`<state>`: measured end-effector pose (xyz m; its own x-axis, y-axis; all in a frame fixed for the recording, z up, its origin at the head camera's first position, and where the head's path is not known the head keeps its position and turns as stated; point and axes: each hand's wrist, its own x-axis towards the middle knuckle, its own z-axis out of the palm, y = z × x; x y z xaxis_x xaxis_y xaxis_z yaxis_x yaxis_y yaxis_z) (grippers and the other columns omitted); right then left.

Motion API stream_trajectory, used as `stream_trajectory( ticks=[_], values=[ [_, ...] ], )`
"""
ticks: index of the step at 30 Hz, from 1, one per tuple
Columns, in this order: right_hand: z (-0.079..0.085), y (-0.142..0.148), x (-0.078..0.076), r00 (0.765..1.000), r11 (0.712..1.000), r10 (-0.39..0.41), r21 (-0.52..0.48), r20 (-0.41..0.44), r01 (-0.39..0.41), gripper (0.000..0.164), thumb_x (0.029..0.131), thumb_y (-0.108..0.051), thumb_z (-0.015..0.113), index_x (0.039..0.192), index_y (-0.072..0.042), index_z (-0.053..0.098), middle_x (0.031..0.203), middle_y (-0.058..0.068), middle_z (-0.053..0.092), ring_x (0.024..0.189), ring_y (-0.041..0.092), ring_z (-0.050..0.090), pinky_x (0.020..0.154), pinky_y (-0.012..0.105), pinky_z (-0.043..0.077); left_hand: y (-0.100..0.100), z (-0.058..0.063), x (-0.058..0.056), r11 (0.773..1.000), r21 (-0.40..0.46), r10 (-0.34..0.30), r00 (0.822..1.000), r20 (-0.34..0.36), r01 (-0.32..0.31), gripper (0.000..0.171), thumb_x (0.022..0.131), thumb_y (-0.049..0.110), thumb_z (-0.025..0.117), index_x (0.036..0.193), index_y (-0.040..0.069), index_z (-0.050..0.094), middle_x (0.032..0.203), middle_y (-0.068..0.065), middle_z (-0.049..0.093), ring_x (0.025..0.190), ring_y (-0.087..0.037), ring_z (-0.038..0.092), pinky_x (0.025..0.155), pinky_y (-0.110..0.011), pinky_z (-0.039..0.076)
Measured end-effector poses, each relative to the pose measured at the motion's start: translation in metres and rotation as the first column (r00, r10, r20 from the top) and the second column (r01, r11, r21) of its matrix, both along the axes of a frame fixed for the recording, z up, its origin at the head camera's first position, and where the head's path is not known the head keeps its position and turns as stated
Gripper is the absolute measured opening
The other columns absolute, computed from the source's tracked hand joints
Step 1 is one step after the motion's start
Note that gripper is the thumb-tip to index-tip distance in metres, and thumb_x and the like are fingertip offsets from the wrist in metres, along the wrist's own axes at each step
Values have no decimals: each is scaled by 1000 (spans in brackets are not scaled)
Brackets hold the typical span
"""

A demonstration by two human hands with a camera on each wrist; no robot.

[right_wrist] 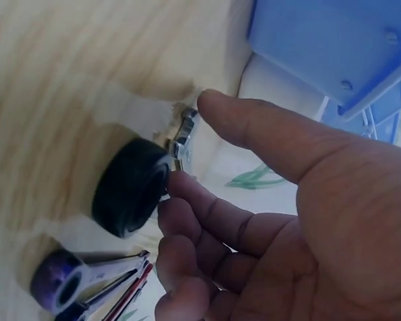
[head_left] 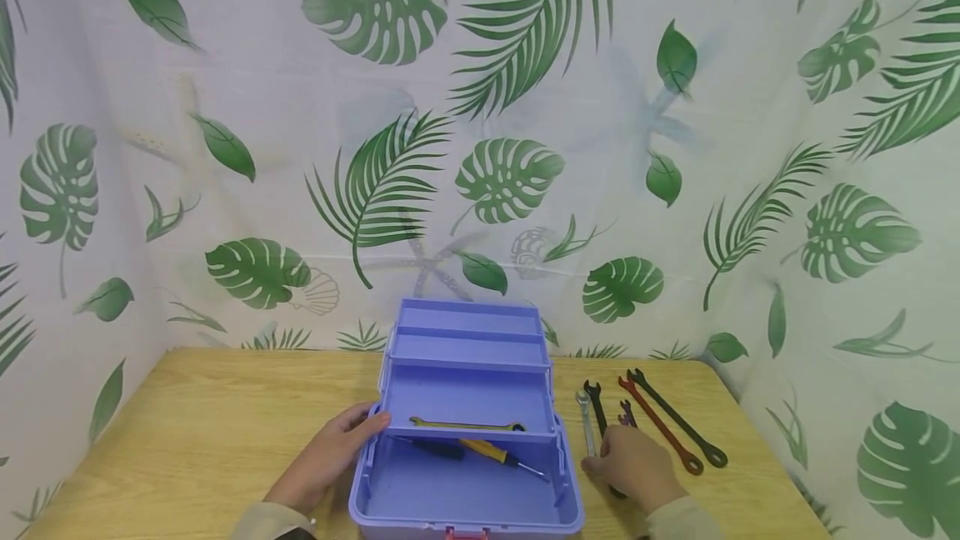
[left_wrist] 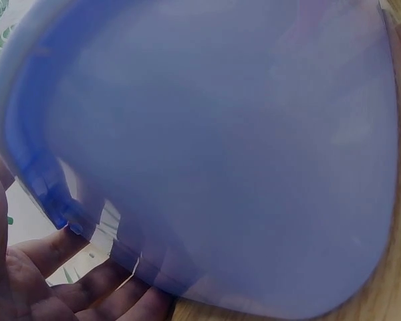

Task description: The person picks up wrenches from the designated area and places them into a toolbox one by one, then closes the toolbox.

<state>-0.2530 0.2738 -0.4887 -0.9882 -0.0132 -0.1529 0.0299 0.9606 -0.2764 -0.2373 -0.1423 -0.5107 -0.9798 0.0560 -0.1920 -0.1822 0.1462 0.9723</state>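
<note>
Small tabletop work nook, room type unclear: wood-grain table (head_left: 225, 415), leaf-print covering (head_left: 450, 90) on three sides, toolbox (head_left: 457, 502), wrenches (head_left: 660, 422).

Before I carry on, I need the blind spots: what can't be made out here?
- Right hand touching the black wrench or not: head view, blocked by the hand; unclear in right wrist view.
- Orange-handled screwdriver's handle end: head view, hidden by the tray.
- Red latch's lower part: head view, cut off by bottom edge.
- Toolbox contents: left wrist view, behind its wall.

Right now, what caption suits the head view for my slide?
Left hand on an open toolbox, right hand among wrenches on a wooden table.
</note>
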Motion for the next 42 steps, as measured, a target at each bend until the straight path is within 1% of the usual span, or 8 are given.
stream_trajectory(
  ticks=[3,8,16,23,26,31,34,42],
  values=[
    [-2,0,0,1000,1000,1,-3,1,-1,36,84,-33,81,67,-14,55,63,-3,52,56,13,46,48,26,32,0,0,1,1000,1,-2,1000,-2,2,65,98,49,67,143,4,58,136,-16,65,120,-31,64,100,-51,55],
    [-1,-2,1,1000,1000,15,16,-14,-15,35,85,-30,81,68,-14,55,64,-3,52,57,14,47,49,28,35,1,-1,2,1000,10,-5,1000,1,5,65,98,49,67,144,4,58,136,-17,65,119,-31,65,100,-50,55],
    [3,-5,2,999,1000,8,12,-52,-8,40,84,-25,80,59,-15,50,56,-5,44,52,12,39,46,26,27,0,-1,0,1000,20,-6,1000,-10,6,64,98,47,67,144,3,57,138,-19,63,119,-32,65,98,-50,56],
    [1,-3,2,999,1000,-21,9,-34,21,31,77,-21,72,57,-15,49,53,-4,43,49,14,39,44,27,27,0,-1,-1,1000,24,-1,1000,-19,2,62,100,44,66,144,1,57,137,-18,64,118,-31,65,97,-49,57],
    [2,-1,2,998,999,-43,6,-36,43,29,76,-23,74,62,-13,51,56,-2,48,51,16,44,44,28,30,1,0,-1,1000,29,0,1000,-18,1,61,100,43,66,144,2,57,137,-19,64,118,-32,65,97,-50,56],
    [7,5,0,994,998,-55,-37,-99,51,27,81,-24,77,85,-9,55,68,2,56,56,19,51,47,31,37,1,-1,-1,1000,29,8,1000,-18,-7,62,99,43,66,144,1,57,136,-18,65,119,-32,65,98,-50,56],
    [8,7,0,990,997,-49,-71,-130,40,22,83,-20,75,93,-6,60,71,2,58,57,19,51,48,32,39,2,-2,-1,999,34,10,1000,-19,-10,61,100,43,66,144,1,56,136,-19,65,119,-33,65,97,-50,57],
    [0,11,4,966,982,-102,-182,-236,59,5,88,-13,70,88,-8,68,70,-1,61,57,17,51,48,32,40,3,-1,0,1000,12,12,1000,-6,-11,64,100,46,66,144,1,57,141,-22,61,123,-36,63,101,-53,54]
  ],
)
